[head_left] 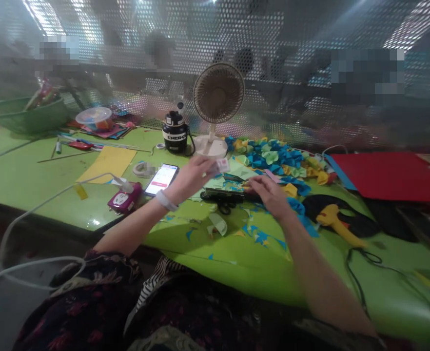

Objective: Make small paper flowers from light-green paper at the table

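Observation:
My left hand (195, 178) pinches a small pale paper piece (221, 165) above the green tabletop (47, 195). My right hand (269, 192) curves over the far end of a long black tool with scissor-like finger loops (224, 197), and its fingertips are close to that tool. Whether those fingers grip anything is hidden. A smartphone (161, 179) with a lit screen lies just left of my left wrist. Many blue, green and yellow folded paper flowers (269, 158) are heaped beyond my hands.
Paper scraps (218, 224) litter the table below my hands. A yellow glue gun (334, 222) lies to the right, beside a red sheet (390, 175). Farther back stand a desk fan (218, 95), a black flask (174, 131) and a green basket (23, 114). A pink power socket (125, 197) trails white cord.

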A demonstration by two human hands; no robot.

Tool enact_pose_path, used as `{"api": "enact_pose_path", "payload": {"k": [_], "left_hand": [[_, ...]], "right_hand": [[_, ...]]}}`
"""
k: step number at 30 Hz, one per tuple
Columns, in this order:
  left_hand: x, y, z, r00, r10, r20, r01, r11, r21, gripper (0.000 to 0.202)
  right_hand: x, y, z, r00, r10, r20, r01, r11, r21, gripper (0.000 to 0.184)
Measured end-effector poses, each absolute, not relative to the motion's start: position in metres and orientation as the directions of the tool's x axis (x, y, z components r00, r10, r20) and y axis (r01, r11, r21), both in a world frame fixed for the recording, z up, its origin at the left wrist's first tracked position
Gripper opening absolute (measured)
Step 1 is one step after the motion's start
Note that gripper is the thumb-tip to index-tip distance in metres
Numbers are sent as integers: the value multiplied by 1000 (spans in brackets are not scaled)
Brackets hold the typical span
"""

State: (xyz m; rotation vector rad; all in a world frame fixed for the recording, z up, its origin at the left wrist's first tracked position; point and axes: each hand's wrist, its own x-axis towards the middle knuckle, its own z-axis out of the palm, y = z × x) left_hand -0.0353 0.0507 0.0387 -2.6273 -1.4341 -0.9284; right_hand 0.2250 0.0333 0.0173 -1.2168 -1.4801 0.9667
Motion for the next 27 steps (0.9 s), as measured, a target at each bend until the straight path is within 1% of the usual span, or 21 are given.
{"api": "enact_pose_path", "payload": {"k": [2, 4, 5, 6, 7, 8, 10, 11, 12, 14, 16, 20, 27], "left_hand": [[-16, 40, 25, 504, 703, 501, 681, -680, 270, 38], [-5, 36, 14, 566, 655, 500, 590, -746, 310, 40], [-3, 35, 9, 565, 645, 515, 541, -760, 359, 41], [-3, 35, 7, 546, 650, 529, 480, -760, 438, 43], [-4, 35, 5, 525, 670, 524, 400, -738, 543, 48], [-6, 36, 4, 512, 704, 492, 303, -684, 663, 51], [-11, 37, 6, 534, 769, 352, 101, -471, 876, 56], [-14, 37, 7, 559, 783, 271, 21, -340, 940, 56], [-16, 38, 8, 584, 786, 202, -41, -220, 975, 56], [-18, 38, 9, 610, 783, 123, -122, -61, 991, 55], [-18, 37, 8, 616, 783, 90, -161, 14, 987, 53], [-18, 37, 8, 597, 802, 26, -154, 83, 985, 47], [-21, 38, 9, 598, 800, -52, -176, 194, 965, 45]], "right_hand": [[212, 25, 19, -128, 988, 85, 74, 95, -993, 30], [204, 20, 18, -170, 984, 45, -24, 41, -999, 33], [202, 19, 17, -176, 984, 36, -59, 26, -998, 32], [202, 19, 16, -174, 984, 30, -91, 14, -996, 31], [202, 19, 15, -167, 986, 23, -123, 2, -992, 30], [202, 20, 14, -158, 987, 13, -155, -12, -988, 30], [204, 21, 12, -149, 989, -18, -210, -49, -976, 32], [205, 22, 12, -155, 987, -35, -227, -70, -971, 33], [205, 22, 12, -164, 985, -48, -238, -87, -967, 33], [204, 21, 12, -173, 983, -59, -251, -102, -963, 34], [203, 20, 12, -164, 985, -49, -257, -91, -962, 38], [203, 19, 15, -192, 981, -36, -238, -82, -968, 49], [207, 19, 10, -296, 954, -41, -210, -107, -972, 54]]}}
